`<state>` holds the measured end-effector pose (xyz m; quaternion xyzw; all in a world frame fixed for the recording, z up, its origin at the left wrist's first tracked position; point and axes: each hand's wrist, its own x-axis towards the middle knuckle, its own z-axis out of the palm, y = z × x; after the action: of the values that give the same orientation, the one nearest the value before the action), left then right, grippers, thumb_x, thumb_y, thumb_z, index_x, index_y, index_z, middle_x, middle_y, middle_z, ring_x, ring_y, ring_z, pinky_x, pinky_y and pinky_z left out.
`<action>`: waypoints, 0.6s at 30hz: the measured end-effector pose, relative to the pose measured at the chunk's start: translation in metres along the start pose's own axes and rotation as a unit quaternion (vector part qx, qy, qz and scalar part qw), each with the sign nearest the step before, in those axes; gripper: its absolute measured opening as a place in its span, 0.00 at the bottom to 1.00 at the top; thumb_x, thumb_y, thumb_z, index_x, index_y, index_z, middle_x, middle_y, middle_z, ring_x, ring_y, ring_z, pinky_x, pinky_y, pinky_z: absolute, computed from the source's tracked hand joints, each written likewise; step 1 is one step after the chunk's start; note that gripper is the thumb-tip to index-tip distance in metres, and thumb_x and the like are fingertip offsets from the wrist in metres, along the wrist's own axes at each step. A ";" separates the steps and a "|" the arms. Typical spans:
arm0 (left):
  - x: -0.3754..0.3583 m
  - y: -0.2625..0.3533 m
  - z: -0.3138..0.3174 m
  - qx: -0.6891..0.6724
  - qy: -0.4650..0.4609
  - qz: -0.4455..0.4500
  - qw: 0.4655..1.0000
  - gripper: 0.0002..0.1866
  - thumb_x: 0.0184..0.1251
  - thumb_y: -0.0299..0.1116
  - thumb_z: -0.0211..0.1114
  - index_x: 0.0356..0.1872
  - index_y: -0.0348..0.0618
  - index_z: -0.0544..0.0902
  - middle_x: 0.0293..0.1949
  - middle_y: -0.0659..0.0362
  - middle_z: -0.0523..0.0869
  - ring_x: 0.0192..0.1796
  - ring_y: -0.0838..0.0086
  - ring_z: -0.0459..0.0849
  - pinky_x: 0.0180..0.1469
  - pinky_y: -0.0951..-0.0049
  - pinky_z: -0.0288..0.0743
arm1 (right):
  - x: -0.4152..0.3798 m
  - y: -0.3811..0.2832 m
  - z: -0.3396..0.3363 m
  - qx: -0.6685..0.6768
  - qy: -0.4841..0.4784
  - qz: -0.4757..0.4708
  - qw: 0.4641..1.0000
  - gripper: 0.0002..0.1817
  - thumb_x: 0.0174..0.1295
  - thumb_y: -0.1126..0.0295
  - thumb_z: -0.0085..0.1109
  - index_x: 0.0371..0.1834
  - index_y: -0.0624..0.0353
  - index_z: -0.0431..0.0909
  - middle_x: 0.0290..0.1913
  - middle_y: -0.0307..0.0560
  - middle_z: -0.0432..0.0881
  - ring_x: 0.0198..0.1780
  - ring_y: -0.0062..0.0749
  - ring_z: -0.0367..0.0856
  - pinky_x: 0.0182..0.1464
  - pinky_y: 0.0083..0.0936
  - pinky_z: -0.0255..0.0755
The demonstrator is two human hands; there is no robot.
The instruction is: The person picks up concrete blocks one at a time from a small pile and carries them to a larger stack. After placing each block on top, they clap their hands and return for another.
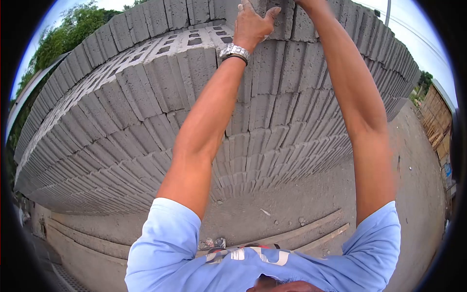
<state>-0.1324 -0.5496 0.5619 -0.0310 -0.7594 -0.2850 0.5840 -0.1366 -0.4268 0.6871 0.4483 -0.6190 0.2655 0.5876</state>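
Observation:
Both my arms reach up to the top of a tall stack of grey concrete blocks. My left hand, with a metal watch on its wrist, lies against a block in the upper row. Its thumb stands apart from the fingers, and the fingertips run to the top edge of the view. The right forearm stretches to the same upper row. Beyond the wrist, my right hand is cut off by the frame, so its hold on any block is hidden.
The stack curves away to both sides, with hollow block tops showing at the left. Wooden planks lie on the dirt ground below me. A woven-walled shed stands at the right, trees at the left.

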 end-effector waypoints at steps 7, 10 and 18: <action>-0.012 0.035 -0.001 -0.013 0.044 -0.099 0.994 0.45 0.67 0.59 0.60 0.68 0.25 0.64 0.54 0.28 0.78 0.60 0.38 0.76 0.62 0.53 0.71 | -0.171 0.034 -0.196 -0.081 -0.018 -0.051 0.995 0.15 0.66 0.56 0.60 0.49 0.50 0.85 0.48 0.43 0.84 0.54 0.34 0.78 0.60 0.33 0.68; -0.005 0.035 0.009 0.038 0.079 -0.064 0.994 0.41 0.68 0.57 0.59 0.66 0.26 0.67 0.49 0.29 0.81 0.56 0.37 0.79 0.58 0.52 0.74 | -0.258 0.050 -0.255 -0.146 -0.050 0.066 0.986 0.15 0.65 0.58 0.62 0.48 0.54 0.85 0.46 0.43 0.84 0.52 0.35 0.78 0.60 0.34 0.67; -0.003 0.013 0.018 0.057 0.030 -0.078 0.995 0.50 0.64 0.69 0.56 0.67 0.25 0.67 0.52 0.27 0.79 0.56 0.38 0.80 0.60 0.53 0.74 | -0.510 -0.017 -0.323 -0.111 -0.139 0.441 0.880 0.13 0.61 0.63 0.63 0.42 0.62 0.84 0.39 0.50 0.83 0.44 0.41 0.80 0.49 0.37 0.71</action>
<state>-0.1424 -0.5291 0.5619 0.0705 -0.7563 -0.2873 0.5835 -0.0110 -0.0345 0.2458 0.0929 -0.8533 0.3621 0.3634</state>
